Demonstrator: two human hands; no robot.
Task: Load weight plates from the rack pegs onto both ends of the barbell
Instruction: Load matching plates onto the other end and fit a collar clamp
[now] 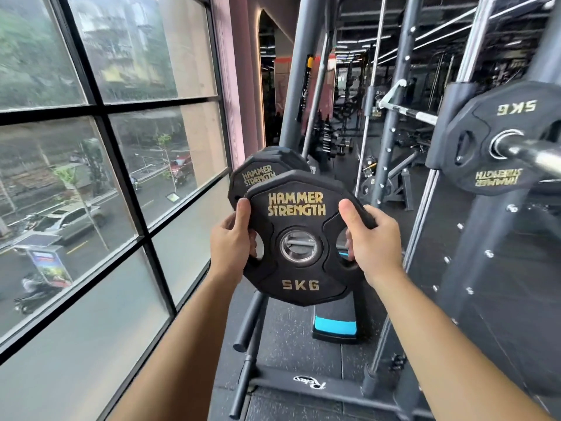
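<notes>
I hold a black 5 kg weight plate (299, 281) upright in front of me, its gold lettering facing me. My left hand (232, 243) grips its left edge through the left grip hole. My right hand (372, 241) grips its right edge, thumb on the face. Just behind it, another black plate (258, 173) sits on the rack, partly covered. At the right, the barbell sleeve (537, 154) points toward me with a 5 kg plate (491, 177) loaded on it, lettering upside down.
A large window (100, 165) fills the left side. The grey plate rack's bare pegs and base (252, 323) stand below the held plate. A black and blue step block (335, 326) lies on the floor. The rack uprights (394, 147) rise at the right.
</notes>
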